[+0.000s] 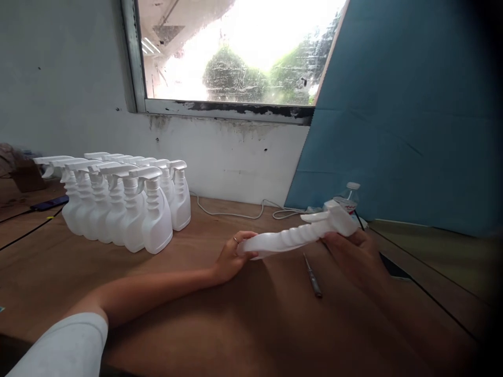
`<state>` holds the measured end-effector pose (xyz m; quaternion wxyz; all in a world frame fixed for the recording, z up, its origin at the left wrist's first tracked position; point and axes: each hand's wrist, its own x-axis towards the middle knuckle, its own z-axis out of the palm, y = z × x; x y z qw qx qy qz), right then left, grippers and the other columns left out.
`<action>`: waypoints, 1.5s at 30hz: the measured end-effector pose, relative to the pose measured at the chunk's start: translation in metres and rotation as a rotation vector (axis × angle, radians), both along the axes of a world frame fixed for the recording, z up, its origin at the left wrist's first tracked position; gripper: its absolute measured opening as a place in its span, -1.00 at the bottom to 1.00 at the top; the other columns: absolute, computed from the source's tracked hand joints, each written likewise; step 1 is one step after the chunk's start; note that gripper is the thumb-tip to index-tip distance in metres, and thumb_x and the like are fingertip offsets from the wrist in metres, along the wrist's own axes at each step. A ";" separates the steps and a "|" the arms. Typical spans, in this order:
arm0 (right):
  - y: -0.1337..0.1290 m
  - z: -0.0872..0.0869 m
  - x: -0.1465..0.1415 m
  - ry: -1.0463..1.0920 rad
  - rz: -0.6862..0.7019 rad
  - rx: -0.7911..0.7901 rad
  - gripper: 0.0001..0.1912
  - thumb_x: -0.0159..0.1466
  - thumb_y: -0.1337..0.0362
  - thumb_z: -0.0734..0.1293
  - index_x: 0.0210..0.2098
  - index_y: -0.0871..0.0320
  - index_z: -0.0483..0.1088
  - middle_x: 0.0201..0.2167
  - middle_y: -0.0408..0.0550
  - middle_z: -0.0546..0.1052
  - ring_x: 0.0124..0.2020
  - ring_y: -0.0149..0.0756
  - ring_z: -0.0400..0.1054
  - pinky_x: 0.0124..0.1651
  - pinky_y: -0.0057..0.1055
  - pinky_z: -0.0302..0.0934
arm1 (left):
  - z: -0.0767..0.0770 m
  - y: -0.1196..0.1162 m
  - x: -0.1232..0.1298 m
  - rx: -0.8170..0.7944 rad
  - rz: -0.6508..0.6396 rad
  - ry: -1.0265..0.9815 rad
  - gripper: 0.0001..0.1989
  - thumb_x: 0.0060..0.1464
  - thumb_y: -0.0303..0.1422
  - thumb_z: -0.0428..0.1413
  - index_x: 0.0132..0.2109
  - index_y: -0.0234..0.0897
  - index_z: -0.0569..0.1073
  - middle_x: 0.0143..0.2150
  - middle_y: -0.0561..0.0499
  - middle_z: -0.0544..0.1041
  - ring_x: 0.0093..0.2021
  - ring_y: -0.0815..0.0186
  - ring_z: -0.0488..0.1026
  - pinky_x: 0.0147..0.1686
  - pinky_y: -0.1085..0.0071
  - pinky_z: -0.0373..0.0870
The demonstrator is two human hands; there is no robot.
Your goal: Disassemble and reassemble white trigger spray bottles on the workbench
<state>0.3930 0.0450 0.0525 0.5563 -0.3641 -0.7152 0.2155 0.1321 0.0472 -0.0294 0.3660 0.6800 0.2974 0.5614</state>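
A white spray bottle (281, 240) lies tilted in the air above the wooden table (181, 324), its base to the left and its trigger head to the right. My left hand (231, 257), with a ring on one finger, is closed round the bottle's base. At the other end my right hand (356, 256) grips the spray head near the neck, its fingers partly hidden behind it. Below the bottle, a screwdriver (313, 278) rests on the table between the hands. Rows of upright white spray bottles (157, 225) stand at the left.
Behind the right hand stands a clear bottle (351, 192) with a white cap. A pale cable (231, 214) runs along the wall. A dark phone (50, 203) lies far left; a dark flat object (395, 268) lies at the right, beside a black cable.
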 end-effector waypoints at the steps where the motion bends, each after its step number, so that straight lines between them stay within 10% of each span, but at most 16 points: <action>1: 0.001 0.006 -0.005 0.038 0.012 -0.005 -0.61 0.18 -0.09 0.33 -0.11 -0.03 0.46 -0.28 0.00 0.57 -0.23 -0.01 0.48 -0.22 -0.16 0.38 | -0.001 0.000 0.002 -0.034 -0.033 -0.026 -0.62 0.05 -0.34 0.22 0.03 -0.21 0.38 0.00 -0.07 0.46 0.00 0.19 0.41 0.01 0.29 0.35; 13: 0.025 0.037 -0.070 0.260 0.499 -0.245 -0.71 0.17 0.07 0.39 -0.25 0.16 0.48 -0.27 0.05 0.57 -0.16 -0.07 0.47 -0.22 -0.24 0.39 | -0.010 0.010 0.006 -0.215 -0.244 -0.180 -0.48 -0.08 -0.20 0.30 -0.03 -0.22 0.26 -0.06 -0.08 0.40 -0.02 0.23 0.37 -0.11 0.35 0.37; 34: 0.028 0.034 -0.082 0.440 0.604 -0.317 -0.80 0.17 0.17 0.35 -0.30 0.18 0.44 -0.47 -0.08 0.51 -0.41 -0.26 0.45 -0.39 -0.39 0.33 | 0.003 0.000 0.001 -0.217 -0.259 -0.113 -0.50 -0.02 -0.28 0.24 0.03 -0.22 0.23 0.04 -0.12 0.34 0.05 0.17 0.34 0.03 0.25 0.29; 37: 0.028 0.034 -0.083 0.454 0.599 -0.331 -0.80 0.16 0.17 0.36 -0.31 0.18 0.44 -0.45 -0.07 0.51 -0.39 -0.25 0.47 -0.35 -0.37 0.35 | 0.030 0.008 0.003 -0.008 -0.157 -0.157 -0.56 0.08 -0.28 0.13 0.10 -0.19 0.24 0.16 -0.12 0.28 0.15 0.17 0.27 0.15 0.22 0.19; 41: 0.029 0.031 -0.082 0.469 0.622 -0.324 -0.80 0.15 0.17 0.38 -0.30 0.17 0.42 -0.43 -0.06 0.52 -0.38 -0.21 0.48 -0.34 -0.32 0.38 | 0.105 0.028 0.010 0.310 -0.031 -0.136 -0.62 0.20 -0.22 0.01 0.13 -0.18 0.24 0.19 -0.13 0.28 0.08 0.24 0.32 0.06 0.28 0.29; 45: 0.030 0.028 -0.081 0.447 0.604 -0.283 -0.76 0.18 0.13 0.38 -0.29 0.17 0.41 -0.43 -0.06 0.52 -0.39 -0.20 0.49 -0.37 -0.31 0.39 | 0.174 0.033 0.006 0.465 -0.106 0.368 -0.64 0.16 -0.19 0.07 0.03 -0.26 0.41 0.02 -0.11 0.47 -0.07 0.28 0.42 -0.10 0.41 0.35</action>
